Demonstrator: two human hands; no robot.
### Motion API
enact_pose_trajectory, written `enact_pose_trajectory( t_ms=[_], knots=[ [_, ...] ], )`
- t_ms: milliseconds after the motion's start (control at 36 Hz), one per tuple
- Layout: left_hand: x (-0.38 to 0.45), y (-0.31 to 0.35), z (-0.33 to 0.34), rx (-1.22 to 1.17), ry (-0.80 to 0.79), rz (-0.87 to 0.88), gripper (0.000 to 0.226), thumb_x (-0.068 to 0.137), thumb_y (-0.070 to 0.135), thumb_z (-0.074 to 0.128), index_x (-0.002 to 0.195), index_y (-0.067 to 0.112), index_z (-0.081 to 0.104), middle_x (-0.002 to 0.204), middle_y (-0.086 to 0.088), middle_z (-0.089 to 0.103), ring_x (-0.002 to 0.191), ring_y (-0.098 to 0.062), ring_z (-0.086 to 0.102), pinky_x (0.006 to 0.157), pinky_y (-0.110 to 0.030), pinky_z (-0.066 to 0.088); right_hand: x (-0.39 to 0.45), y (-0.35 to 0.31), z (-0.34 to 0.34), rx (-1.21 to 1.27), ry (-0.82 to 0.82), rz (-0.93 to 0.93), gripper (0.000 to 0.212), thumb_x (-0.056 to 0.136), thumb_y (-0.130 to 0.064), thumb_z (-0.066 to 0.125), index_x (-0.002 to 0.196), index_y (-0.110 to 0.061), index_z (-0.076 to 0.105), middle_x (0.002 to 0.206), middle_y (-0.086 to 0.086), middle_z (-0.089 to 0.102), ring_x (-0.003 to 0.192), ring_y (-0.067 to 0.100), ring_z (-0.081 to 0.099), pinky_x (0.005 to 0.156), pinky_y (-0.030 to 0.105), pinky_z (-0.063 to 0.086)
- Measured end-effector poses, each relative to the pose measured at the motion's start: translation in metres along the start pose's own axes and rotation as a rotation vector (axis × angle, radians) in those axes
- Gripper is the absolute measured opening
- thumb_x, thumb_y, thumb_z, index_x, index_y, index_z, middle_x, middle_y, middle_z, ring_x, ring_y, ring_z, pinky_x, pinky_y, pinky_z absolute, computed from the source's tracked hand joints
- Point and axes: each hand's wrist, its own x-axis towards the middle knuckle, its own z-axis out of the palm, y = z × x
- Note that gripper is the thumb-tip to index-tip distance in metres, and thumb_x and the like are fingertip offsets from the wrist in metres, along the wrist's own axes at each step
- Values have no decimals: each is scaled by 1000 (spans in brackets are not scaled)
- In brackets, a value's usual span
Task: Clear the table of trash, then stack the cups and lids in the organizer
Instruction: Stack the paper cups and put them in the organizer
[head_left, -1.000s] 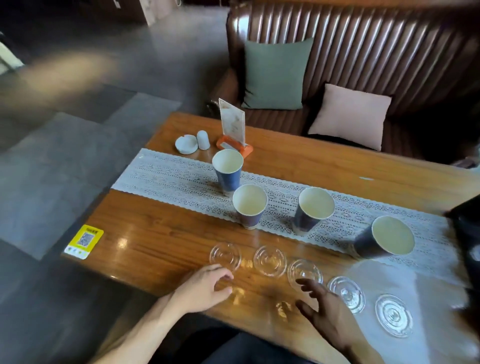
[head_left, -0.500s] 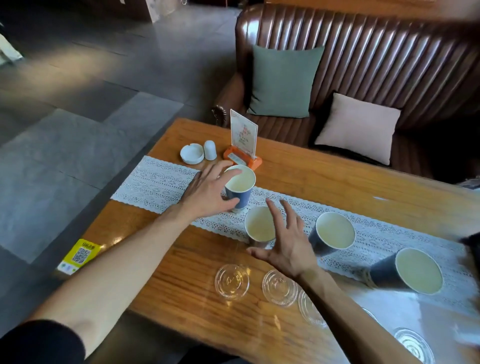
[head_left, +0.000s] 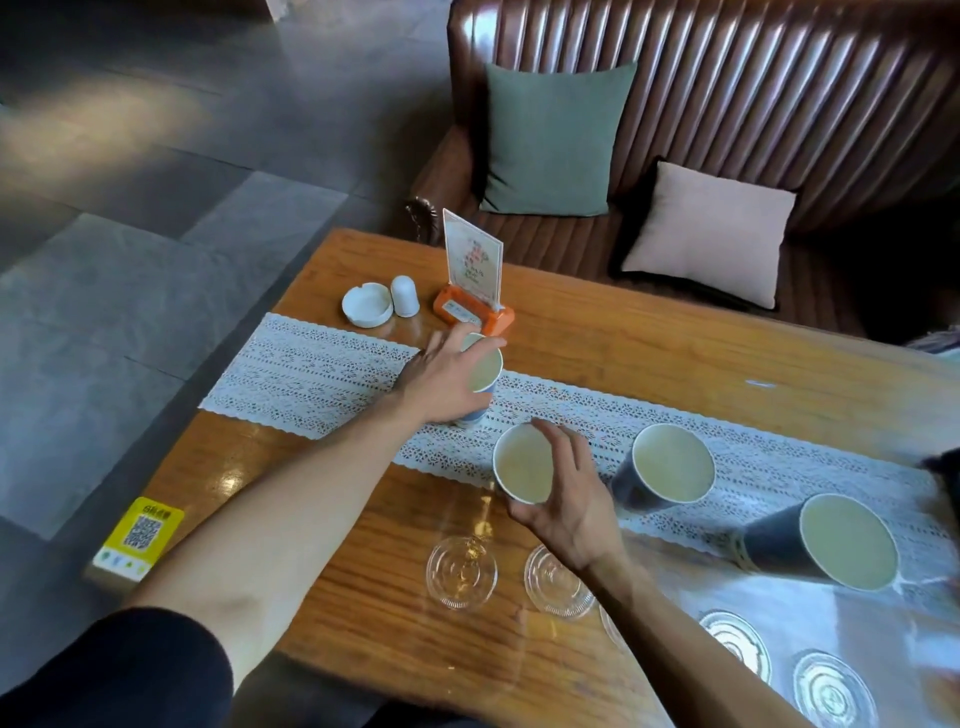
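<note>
Several dark blue paper cups stand along a white lace runner (head_left: 311, 374) on a wooden table (head_left: 649, 343). My left hand (head_left: 441, 384) is wrapped around the far-left cup (head_left: 485, 371), which stands on the runner. My right hand (head_left: 571, 499) grips the second cup (head_left: 522, 470) from its right side, tilted toward me at the runner's near edge. Two more cups, the third cup (head_left: 670, 467) and the fourth cup (head_left: 841, 540), stand to the right. Several clear plastic lids lie along the near edge, among them a left lid (head_left: 461, 571) and a far-right lid (head_left: 831, 688).
A white ashtray (head_left: 366, 304), a small white shaker (head_left: 405, 295) and an orange menu stand (head_left: 472, 291) sit at the table's far left. A yellow QR sticker (head_left: 140, 535) marks the near-left corner. Behind stands a brown leather sofa (head_left: 753, 78) with two cushions.
Both hands have gone forward from the lids to the cups. My left hand has closed round the far-left cup, my right hand round the second cup, now tilted.
</note>
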Motion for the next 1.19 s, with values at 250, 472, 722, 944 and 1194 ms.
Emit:
enact_pose_trajectory(
  t_ms=[250,472,722,944,1194],
  knots=[
    [-40,-1,-7,-226,174,4,74,75,39,69,139,52,34,144,18,29,131,-16,32,102,-44,42,-13,8,-1,53,-47,29,113,63,-23,81,157,-32,20,142,1,43,128,27,49,96,42,52],
    [-91,14,-46,-342,386,112,65,77,48,66,140,38,48,143,15,38,133,1,34,103,-20,32,-19,16,18,393,-3,186,107,65,-34,91,138,-69,21,138,-28,49,125,-8,51,101,19,45],
    [-124,41,-73,-332,482,269,65,81,44,68,142,36,46,144,10,39,137,-6,37,100,-33,48,-22,16,21,521,85,192,95,63,-14,95,127,-56,38,116,-30,61,104,-16,58,83,1,43],
    [-125,65,-54,-261,451,369,65,79,44,71,139,26,54,145,0,45,133,-17,44,107,-29,40,-23,15,17,560,82,214,93,60,-21,94,133,-46,41,124,-13,65,112,2,63,95,22,49],
    [-113,76,2,-207,318,420,69,79,47,72,142,38,45,149,6,39,130,-18,45,100,-38,48,-21,18,18,515,88,196,93,62,-32,91,129,-66,36,129,-46,50,120,-13,54,94,6,43]
  ],
)
